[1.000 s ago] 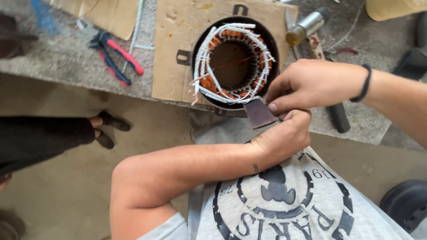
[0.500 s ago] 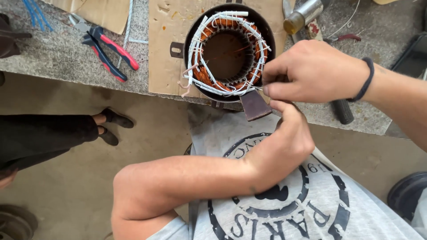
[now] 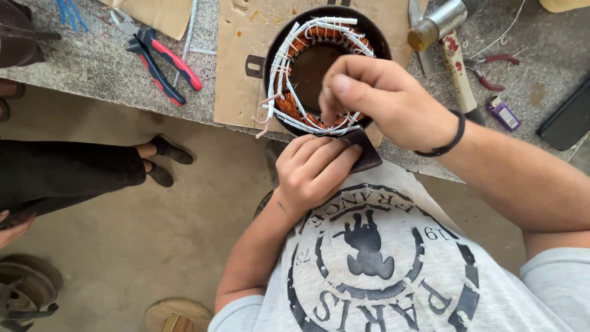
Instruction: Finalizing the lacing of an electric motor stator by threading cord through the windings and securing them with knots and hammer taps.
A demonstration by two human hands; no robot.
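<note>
A black motor stator (image 3: 276, 55) with copper windings and white lacing cord (image 3: 289, 92) lies on a cardboard sheet (image 3: 239, 55) on the stone bench. My right hand (image 3: 381, 98), with a black band at the wrist, reaches over the stator's near side, fingertips pinched at the lacing on the winding. My left hand (image 3: 316, 172) is just below the stator's near rim. Its fingers press a dark flat piece (image 3: 369, 157) against that rim. My grey printed shirt fills the lower right.
Red-and-blue pliers (image 3: 163, 61) lie left of the cardboard. To the right are a hammer (image 3: 458, 67), a metal cylinder (image 3: 439, 21), small red cutters (image 3: 491, 67), a purple lighter (image 3: 504, 114) and a dark phone (image 3: 565, 117). Another person's black-clad legs (image 3: 74, 175) stand at left.
My right hand has moved left, from beside the stator to over its near winding. My left hand has come up with the dark piece to the rim.
</note>
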